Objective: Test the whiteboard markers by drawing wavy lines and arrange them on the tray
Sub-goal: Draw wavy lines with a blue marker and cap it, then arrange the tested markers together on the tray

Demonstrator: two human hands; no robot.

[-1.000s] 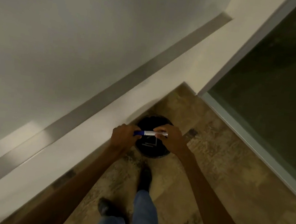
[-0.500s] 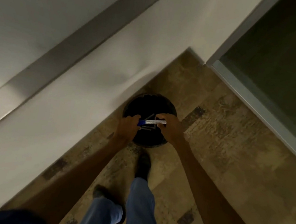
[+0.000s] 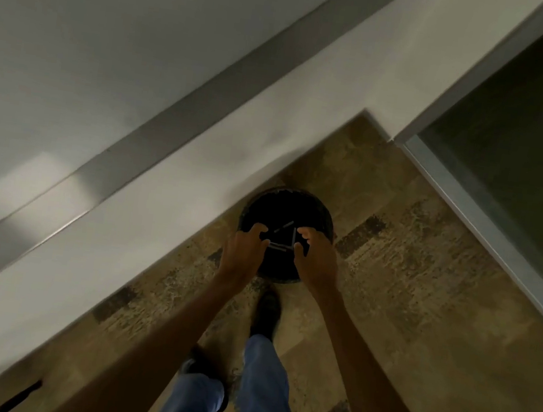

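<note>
Left hand [image 3: 244, 252] and right hand [image 3: 315, 261] hover over a round black bin [image 3: 289, 204] on the floor, each grip loosely curled and empty. Several markers [image 3: 283, 227] lie crossed inside, presumably discarded as failures rather than kept.

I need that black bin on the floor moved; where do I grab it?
Grip the black bin by its rim from above, at opposite left and right edges. It stands upright, round and open-topped, and the left hand and right hand hover over it, one toward each side.
</note>
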